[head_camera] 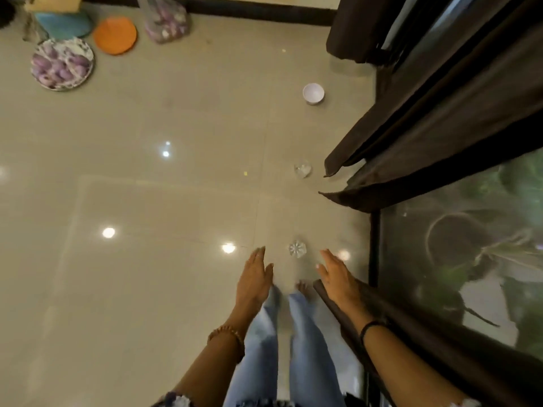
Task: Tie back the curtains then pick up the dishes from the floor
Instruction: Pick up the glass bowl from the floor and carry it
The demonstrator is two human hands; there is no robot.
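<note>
Both hands, left hand (253, 277) and right hand (338, 279), hover empty above glass (297, 248).

One head-worn wide-angle camera looks steeply down from standing height at the floor (147, 171), both hands near the frame's bottom, the dark curtain (426, 136) along its right edge.

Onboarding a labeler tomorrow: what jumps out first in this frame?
Two open hands, the left hand and the right hand, reach down either side of a small glass dish on the glossy floor. Dark curtains hang loose along the window at right, with a white bowl beside them. Far left sit a floral plate and an orange plate.
</note>
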